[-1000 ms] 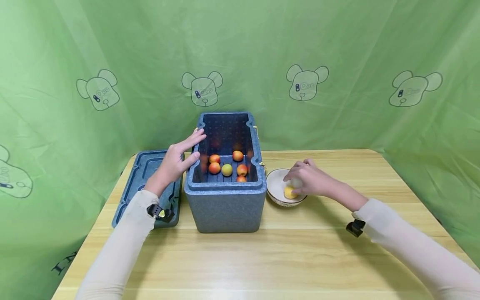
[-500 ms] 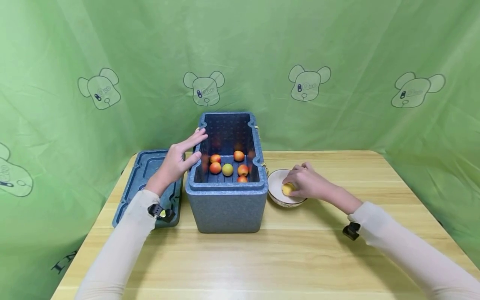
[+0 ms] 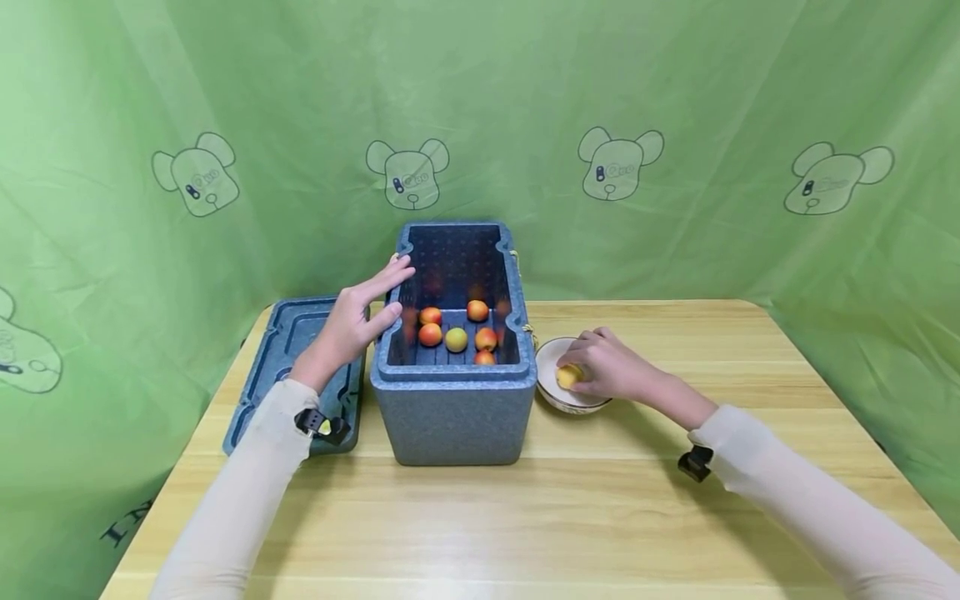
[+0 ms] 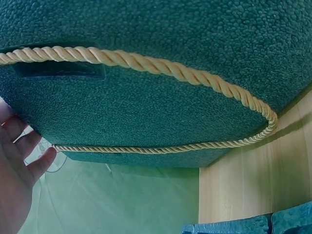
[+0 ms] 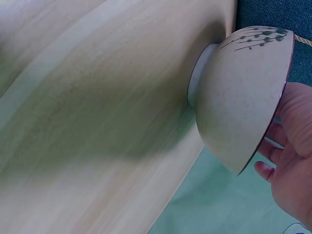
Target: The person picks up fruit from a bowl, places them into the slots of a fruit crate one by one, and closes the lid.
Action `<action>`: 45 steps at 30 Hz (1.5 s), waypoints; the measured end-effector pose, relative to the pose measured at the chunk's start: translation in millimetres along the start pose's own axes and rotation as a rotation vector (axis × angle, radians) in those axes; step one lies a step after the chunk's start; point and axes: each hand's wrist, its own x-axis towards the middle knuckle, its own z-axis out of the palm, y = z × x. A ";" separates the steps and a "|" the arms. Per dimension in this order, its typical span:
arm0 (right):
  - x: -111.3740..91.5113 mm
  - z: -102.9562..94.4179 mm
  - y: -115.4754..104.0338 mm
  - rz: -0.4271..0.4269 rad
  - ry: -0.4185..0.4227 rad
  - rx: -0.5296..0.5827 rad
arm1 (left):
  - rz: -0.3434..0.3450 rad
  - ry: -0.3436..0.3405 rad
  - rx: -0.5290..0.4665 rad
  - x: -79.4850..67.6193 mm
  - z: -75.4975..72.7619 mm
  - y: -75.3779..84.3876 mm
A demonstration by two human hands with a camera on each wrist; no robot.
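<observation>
With fingers spread and straight, my left hand [image 3: 347, 327] rests on the left rim of a grey-blue foam box [image 3: 453, 425]. Inside the box lie several red-orange fruits [image 3: 430, 335] and one greenish-yellow fruit [image 3: 456, 339]. On the right, my right hand [image 3: 611, 368] reaches into a white bowl [image 3: 573, 408] and grips a small round yellow fruit [image 3: 567, 377] with thumb and fingers. From the right wrist view, the bowl [image 5: 243, 92] hides the fruit and the fingertips; part of the hand [image 5: 295, 151] shows past its rim.
The box lid [image 3: 292, 333] lies on the wooden table [image 3: 465, 525] left of the box. A twisted yellow rope [image 4: 170, 70] hangs along the box's left side. The bowl stands close to the box's right wall. Green cloth [image 3: 510, 83] encloses the back and sides.
My right hand has closed round the yellow fruit and shifted it slightly left within the bowl. My left hand stays on the box rim.
</observation>
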 end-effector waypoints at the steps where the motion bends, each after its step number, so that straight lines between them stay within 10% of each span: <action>1: 0.1 -0.1 -0.3 0.000 0.000 0.002 | -0.002 -0.002 0.001 -0.4 0.0 -0.1; 21: 4.6 -13.3 1.4 0.027 0.159 0.076 | 0.003 -0.006 0.003 -0.3 -0.7 0.6; 45: 33.9 -101.8 -16.6 0.103 0.683 0.284 | -0.004 -0.011 0.005 -2.0 -0.1 1.2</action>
